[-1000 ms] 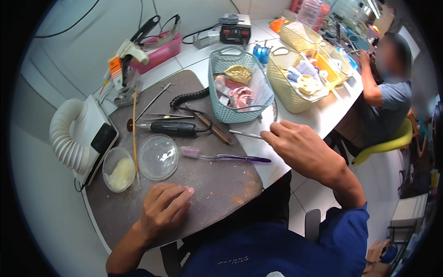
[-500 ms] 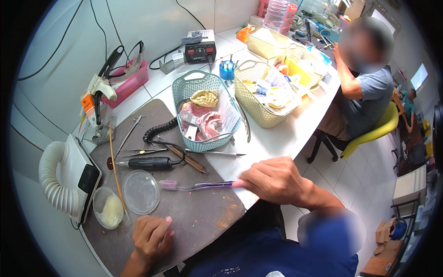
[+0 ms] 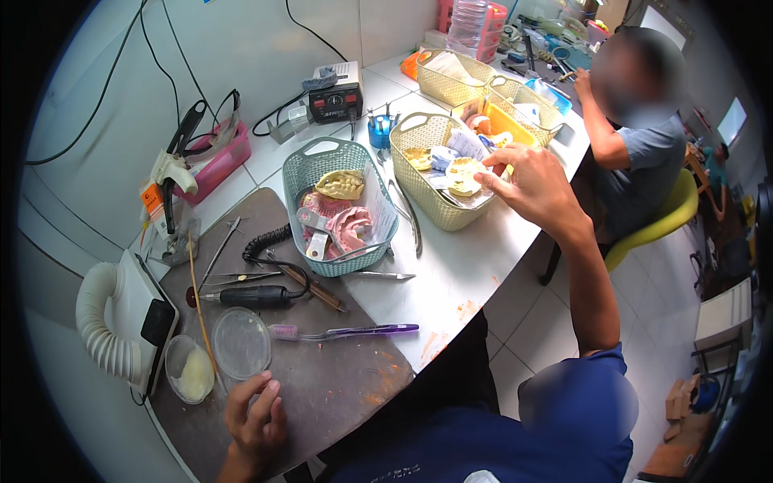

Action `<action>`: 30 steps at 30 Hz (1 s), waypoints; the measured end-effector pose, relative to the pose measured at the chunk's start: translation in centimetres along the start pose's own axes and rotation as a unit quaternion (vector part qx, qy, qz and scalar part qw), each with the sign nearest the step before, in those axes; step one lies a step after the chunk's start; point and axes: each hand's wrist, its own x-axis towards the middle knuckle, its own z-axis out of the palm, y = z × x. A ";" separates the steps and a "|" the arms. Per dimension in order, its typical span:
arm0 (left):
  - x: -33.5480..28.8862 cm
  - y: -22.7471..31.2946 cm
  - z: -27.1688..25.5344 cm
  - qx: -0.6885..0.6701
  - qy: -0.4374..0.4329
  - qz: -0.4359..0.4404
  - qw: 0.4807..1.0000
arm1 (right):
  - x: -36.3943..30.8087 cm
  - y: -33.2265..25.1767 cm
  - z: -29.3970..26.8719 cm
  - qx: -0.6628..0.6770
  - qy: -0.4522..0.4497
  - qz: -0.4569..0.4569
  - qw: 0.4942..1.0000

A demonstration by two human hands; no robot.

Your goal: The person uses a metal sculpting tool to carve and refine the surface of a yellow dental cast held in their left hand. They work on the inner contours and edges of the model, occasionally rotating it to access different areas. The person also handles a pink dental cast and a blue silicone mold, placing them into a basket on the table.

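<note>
A pale-yellow dental cast [image 3: 465,176] lies in the cream perforated basket [image 3: 439,211], next to a blue-and-white piece [image 3: 444,157] and a white paper slip [image 3: 469,143], as my right hand [image 3: 538,183] hangs over the basket's near right side. My thumb and forefinger stand a little apart, the other fingers half curled, with nothing visibly gripped; whether the tips touch the cast, I cannot tell. A light touch seems wisest here: wrist clear of the rim, any pressure kept to the cast's solid edge, the paper left unsnagged. Farther left, my left hand [image 3: 256,412] sits loosely curled and apparently empty at the grey work mat [image 3: 338,394], just beside a round clear lid [image 3: 241,344]
</note>
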 end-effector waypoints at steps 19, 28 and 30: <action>3.7 3.2 2.5 -0.607 -0.174 -0.311 0.711 | -4.8 -9.6 1.4 0.276 0.222 -0.173 0.919; 3.2 2.2 2.3 -0.761 -0.181 -0.408 0.471 | -9.5 -17.3 9.4 0.357 -0.048 -0.249 0.899; 3.0 1.8 1.8 -0.767 -0.174 -0.413 0.459 | -8.4 -16.4 9.2 0.285 0.019 -0.244 0.926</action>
